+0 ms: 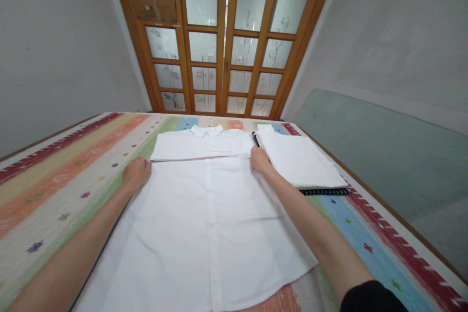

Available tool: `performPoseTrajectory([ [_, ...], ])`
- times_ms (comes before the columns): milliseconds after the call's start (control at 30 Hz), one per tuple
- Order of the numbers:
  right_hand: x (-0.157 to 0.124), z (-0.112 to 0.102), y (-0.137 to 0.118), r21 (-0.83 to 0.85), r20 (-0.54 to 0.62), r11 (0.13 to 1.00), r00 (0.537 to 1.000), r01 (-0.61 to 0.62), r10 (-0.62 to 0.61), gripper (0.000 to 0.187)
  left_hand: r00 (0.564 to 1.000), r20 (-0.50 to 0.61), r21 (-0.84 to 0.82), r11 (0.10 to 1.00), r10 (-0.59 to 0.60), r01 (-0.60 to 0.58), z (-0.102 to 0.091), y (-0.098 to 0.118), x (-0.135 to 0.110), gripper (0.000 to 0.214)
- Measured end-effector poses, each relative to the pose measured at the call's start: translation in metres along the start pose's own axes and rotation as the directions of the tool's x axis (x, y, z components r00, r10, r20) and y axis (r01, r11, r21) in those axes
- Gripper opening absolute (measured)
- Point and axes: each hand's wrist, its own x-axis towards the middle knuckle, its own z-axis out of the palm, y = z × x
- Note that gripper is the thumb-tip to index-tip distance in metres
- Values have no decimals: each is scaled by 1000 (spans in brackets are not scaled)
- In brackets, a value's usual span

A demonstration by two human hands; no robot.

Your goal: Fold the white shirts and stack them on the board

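Note:
A white button-up shirt point(183, 204) lies front up, its collar point(206, 131) at the far end and its hem towards me. A folded band of white cloth point(201, 148) runs across the chest below the collar. My left hand point(137, 173) is closed at the shirt's left edge, by the band's lower corner. At the opposite corner, my right hand point(260, 159) is closed on the right edge. Both hands' fingertips are partly hidden. Beside my right hand lies a folded white garment point(303, 161), with a black patterned cloth point(325, 191) showing beneath it.
Everything lies on a striped, multicoloured bedspread point(73, 170) with small star shapes. A pale green panel point(380, 156) leans along the right wall. Wooden doors with frosted panes point(204, 44) stand beyond the bed's far edge.

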Motion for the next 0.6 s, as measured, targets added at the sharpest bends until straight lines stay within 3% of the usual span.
performPoseTrajectory([
  [133, -15, 0, -6, -29, -96, 999, 995, 19, -22, 35, 998, -57, 13, 1000, 28, -27, -3, 5, -8, 45],
  [233, -36, 10, -9, 4, -129, 964, 956, 267, -264, 32, 979, -167, 46, 993, 118, -112, -2, 11, -22, 43],
  [333, -62, 29, -5, 112, -105, 885, 891, 452, -442, 44, 947, -165, 3, 960, 277, -280, 11, 15, -40, 44],
  [433, -87, 49, 7, 200, -106, 876, 898, 440, -427, 62, 907, -83, -38, 909, 412, -416, 28, 12, -61, 53],
  [600, -122, 66, 34, 238, -175, 894, 922, 380, -346, 70, 889, -1, -19, 889, 457, -457, 40, -7, -88, 66],
])
